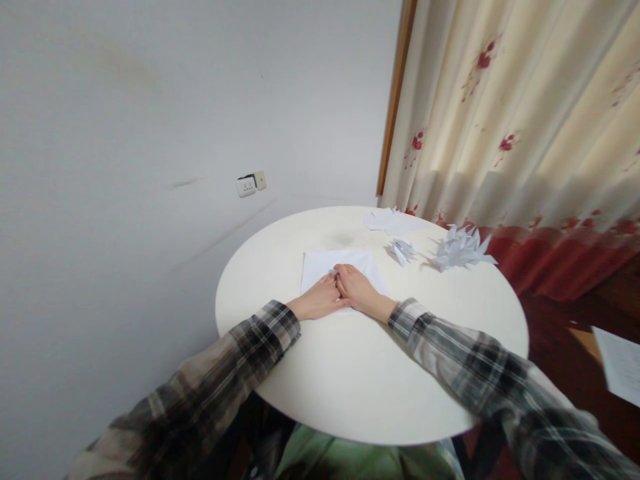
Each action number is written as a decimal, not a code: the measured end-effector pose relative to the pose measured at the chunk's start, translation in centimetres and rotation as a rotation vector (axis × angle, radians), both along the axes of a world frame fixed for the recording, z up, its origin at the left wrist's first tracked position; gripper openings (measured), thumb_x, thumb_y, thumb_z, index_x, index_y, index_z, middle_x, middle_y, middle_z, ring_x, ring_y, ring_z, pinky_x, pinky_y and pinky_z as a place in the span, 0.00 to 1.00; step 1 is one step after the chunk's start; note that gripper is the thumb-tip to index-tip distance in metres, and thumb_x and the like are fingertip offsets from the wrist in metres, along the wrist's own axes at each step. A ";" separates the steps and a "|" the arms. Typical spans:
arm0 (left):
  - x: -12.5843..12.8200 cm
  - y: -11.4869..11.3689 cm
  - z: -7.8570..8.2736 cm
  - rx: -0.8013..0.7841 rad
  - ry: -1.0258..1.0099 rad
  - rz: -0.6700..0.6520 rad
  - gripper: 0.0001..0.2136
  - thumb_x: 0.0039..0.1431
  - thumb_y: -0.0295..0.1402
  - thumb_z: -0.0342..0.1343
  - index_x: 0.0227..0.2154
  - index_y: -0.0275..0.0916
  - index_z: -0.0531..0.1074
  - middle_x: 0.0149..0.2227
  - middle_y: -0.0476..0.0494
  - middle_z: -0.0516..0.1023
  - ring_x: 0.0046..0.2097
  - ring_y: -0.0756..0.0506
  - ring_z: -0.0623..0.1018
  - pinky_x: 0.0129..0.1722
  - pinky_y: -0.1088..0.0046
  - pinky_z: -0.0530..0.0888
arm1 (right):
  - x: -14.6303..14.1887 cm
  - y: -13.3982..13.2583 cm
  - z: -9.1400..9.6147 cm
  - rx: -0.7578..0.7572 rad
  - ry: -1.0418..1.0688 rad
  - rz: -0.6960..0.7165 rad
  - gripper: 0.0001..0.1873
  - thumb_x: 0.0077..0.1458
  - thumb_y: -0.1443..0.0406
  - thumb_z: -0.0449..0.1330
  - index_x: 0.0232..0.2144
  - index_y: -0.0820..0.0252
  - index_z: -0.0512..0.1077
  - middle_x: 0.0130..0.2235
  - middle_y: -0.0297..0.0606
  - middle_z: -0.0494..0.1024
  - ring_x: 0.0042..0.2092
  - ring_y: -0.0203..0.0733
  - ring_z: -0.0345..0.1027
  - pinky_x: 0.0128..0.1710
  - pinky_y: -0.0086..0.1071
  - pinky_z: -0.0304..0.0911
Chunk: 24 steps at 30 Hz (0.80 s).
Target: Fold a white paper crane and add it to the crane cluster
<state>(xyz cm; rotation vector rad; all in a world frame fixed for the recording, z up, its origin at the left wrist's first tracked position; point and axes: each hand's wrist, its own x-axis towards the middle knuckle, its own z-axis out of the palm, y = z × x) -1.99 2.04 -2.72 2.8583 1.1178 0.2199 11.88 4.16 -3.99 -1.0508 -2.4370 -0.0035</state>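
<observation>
My left hand point(321, 299) and my right hand point(357, 289) meet over the middle of the table. A small piece of folded paper point(333, 272) shows at their fingertips, pinched between them; most of it is hidden. My right fingers curl over my left fingers, and the left thumb reaches under the right palm. Beneath both hands lies a flat white sheet of paper point(313, 267), partly covered by them.
On the round white table point(370, 380) stand a small folded paper piece point(401, 251) and a larger spiky cluster of folded paper point(460, 249) to the right. Loose paper point(384, 220) lies at the back. A wall socket point(246, 187) and curtain point(500, 133) are beyond.
</observation>
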 end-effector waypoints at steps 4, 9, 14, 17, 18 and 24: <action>-0.1 0.2 -0.4 -0.003 -0.026 0.034 0.30 0.59 0.51 0.39 0.54 0.31 0.61 0.59 0.32 0.60 0.61 0.38 0.56 0.59 0.57 0.52 | 0.4 0.7 -1.2 -0.039 0.064 0.003 0.18 0.55 0.70 0.50 0.49 0.73 0.59 0.44 0.54 0.71 0.48 0.46 0.65 0.47 0.39 0.61; -0.3 0.5 -1.1 0.018 -0.031 0.052 0.32 0.57 0.53 0.40 0.57 0.32 0.57 0.61 0.33 0.55 0.63 0.40 0.52 0.60 0.60 0.50 | 0.8 1.3 -2.2 -0.080 0.165 -0.030 0.22 0.61 0.63 0.42 0.54 0.69 0.56 0.52 0.55 0.66 0.54 0.46 0.61 0.53 0.42 0.57; -0.6 0.8 -1.5 0.042 -0.054 0.084 0.39 0.54 0.57 0.41 0.60 0.31 0.48 0.63 0.33 0.48 0.64 0.41 0.50 0.61 0.64 0.49 | 1.3 1.0 -1.9 -0.145 0.038 -0.003 0.35 0.60 0.52 0.41 0.58 0.79 0.52 0.59 0.59 0.57 0.61 0.49 0.49 0.59 0.40 0.47; -1.1 1.2 -1.9 0.018 -0.026 0.127 0.40 0.55 0.57 0.38 0.61 0.31 0.45 0.63 0.34 0.47 0.64 0.41 0.49 0.61 0.63 0.49 | 1.6 1.0 -2.0 -0.156 -0.054 -0.014 0.38 0.60 0.50 0.39 0.59 0.79 0.49 0.61 0.57 0.52 0.63 0.51 0.44 0.61 0.40 0.43; -1.5 1.4 -2.1 0.008 -0.012 0.154 0.39 0.55 0.57 0.37 0.61 0.31 0.45 0.63 0.35 0.47 0.64 0.41 0.49 0.61 0.63 0.49 | 1.6 1.1 -2.2 -0.159 -0.079 -0.025 0.39 0.59 0.49 0.38 0.59 0.79 0.48 0.61 0.57 0.51 0.63 0.52 0.43 0.61 0.41 0.43; -3.8 3.2 -2.6 0.023 0.074 0.349 0.33 0.61 0.50 0.30 0.60 0.28 0.50 0.63 0.35 0.48 0.64 0.43 0.50 0.61 0.68 0.48 | 2.2 1.2 -2.7 -0.138 -0.172 -0.057 0.36 0.60 0.51 0.37 0.59 0.75 0.51 0.62 0.55 0.49 0.64 0.52 0.40 0.60 0.43 0.43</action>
